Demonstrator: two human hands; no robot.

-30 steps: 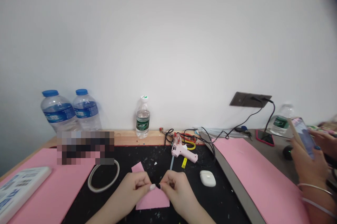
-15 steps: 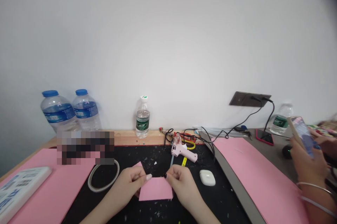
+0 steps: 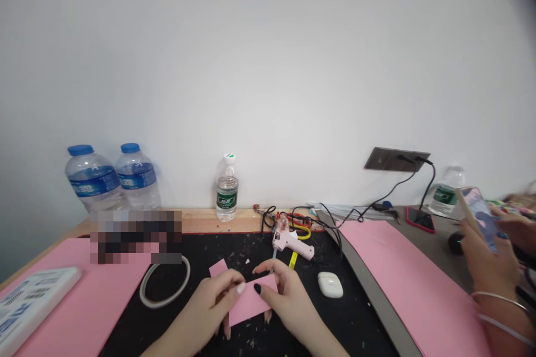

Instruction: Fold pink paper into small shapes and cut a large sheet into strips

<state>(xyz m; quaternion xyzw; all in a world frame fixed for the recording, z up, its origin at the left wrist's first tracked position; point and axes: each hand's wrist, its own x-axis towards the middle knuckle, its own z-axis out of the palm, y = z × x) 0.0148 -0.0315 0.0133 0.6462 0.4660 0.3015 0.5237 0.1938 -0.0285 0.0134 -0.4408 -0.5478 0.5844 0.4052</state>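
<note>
By the grip of the left hand (image 3: 215,301) and of the right hand (image 3: 287,293), a pink paper (image 3: 250,302) is pinched over the black mat (image 3: 201,248). A ring (image 3: 143,290) is seen leftward, a white case (image 3: 330,285) rightward, a glue gun (image 3: 295,243) beyond.

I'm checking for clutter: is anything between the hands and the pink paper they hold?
Nothing visible: the left hand and right hand both touch the pink paper directly. The pink glue gun lies beyond, not in between.
</note>
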